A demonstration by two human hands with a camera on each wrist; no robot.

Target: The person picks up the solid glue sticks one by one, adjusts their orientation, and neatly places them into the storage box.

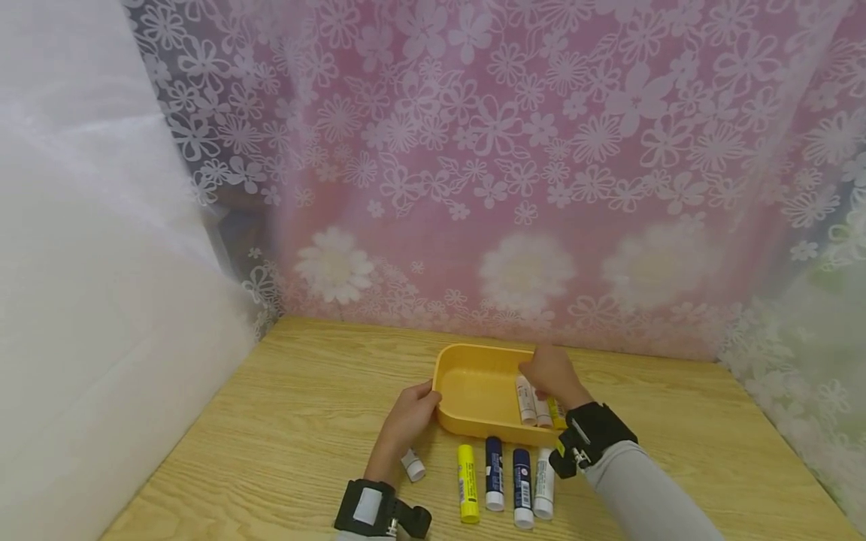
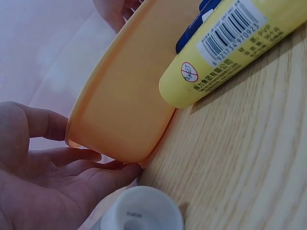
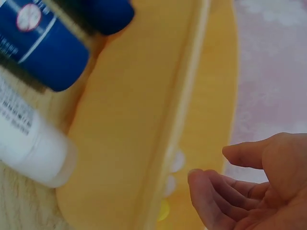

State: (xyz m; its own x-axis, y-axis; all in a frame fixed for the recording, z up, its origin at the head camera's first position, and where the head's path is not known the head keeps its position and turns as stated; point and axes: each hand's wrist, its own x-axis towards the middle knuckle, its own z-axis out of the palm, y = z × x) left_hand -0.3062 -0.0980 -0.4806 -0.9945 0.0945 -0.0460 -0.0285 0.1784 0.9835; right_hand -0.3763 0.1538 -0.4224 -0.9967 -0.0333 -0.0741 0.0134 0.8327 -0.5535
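A yellow plastic tray (image 1: 476,430) stands on the wooden table, and my left hand (image 1: 410,412) grips its left end. In the left wrist view one digit lies over the rim and the other fingers lie below, against the outer wall. My right hand (image 1: 551,372) is over the tray's right end; the right wrist view shows a gap between thumb and bent fingers, with nothing held. Beneath it, inside the tray, lie a white glue stick (image 1: 525,400), a second white glue stick (image 1: 542,412) and a yellow glue stick (image 1: 557,414).
In front of the tray lie a yellow glue stick (image 1: 467,485), a dark blue one (image 1: 495,473), another dark blue one (image 1: 522,488) and a white one (image 1: 544,485). One more white glue stick (image 1: 413,466) is partly hidden by my left arm. A floral curtain (image 1: 514,188) hangs behind the table.
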